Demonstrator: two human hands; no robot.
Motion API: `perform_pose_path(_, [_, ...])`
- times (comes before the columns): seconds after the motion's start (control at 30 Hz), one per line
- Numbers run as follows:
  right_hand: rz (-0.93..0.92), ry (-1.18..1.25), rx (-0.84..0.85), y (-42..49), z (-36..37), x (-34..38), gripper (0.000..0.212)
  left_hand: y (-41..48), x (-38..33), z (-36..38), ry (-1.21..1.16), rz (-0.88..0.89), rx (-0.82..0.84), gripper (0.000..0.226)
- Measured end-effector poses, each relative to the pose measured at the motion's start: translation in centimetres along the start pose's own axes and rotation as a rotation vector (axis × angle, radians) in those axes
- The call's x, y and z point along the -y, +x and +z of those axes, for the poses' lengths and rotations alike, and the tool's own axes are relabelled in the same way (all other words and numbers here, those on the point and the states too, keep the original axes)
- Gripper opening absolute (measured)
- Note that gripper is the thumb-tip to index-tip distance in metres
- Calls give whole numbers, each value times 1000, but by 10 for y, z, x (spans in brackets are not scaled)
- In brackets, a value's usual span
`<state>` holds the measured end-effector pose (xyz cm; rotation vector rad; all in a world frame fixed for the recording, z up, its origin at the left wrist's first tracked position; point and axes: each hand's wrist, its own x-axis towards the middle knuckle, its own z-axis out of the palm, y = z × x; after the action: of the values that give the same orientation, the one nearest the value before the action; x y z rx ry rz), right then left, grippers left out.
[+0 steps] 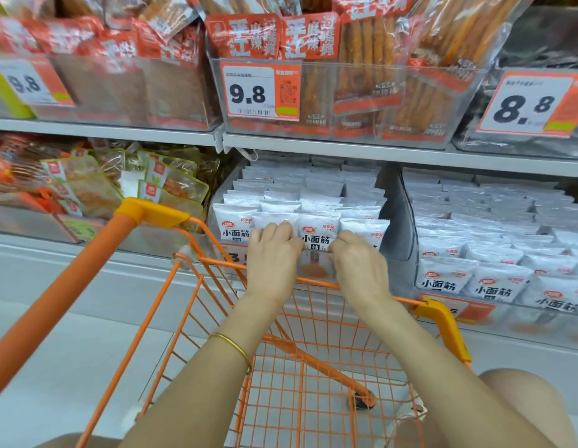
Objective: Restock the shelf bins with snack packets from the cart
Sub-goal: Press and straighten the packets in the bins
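Observation:
A clear shelf bin [394, 234] on the lower shelf is packed with rows of white snack packets [300, 195]. Both hands are at its front row. My left hand [271, 263] has its fingers curled over the top edge of a front packet. My right hand [358, 266] pinches the side of the white packet [316, 250] between the two hands. The orange wire cart [300, 376] stands below my arms, and its visible basket holds no packets.
A second bin of the same white packets [494, 240] stands to the right. Left of the cart handle [152, 211] is a bin of green-edged packets [171, 185]. Upper shelf bins hold red packets [274, 37] behind price tags [260, 90].

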<state>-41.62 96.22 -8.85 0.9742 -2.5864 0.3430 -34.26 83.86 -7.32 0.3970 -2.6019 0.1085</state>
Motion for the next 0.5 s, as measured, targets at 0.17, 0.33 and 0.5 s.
perform_pose_path(0.17, [12,35,5,14,5,-3,12,12,0,5,0,-34,-20,21])
perform_pose_path(0.33, [50,77,39,15,13,-7,2,14,-1,15,21,-52,19,23])
perform_pose_path(0.5, [35,41,72,20,15,-4,7,17,-1,17,-7,-71,30,23])
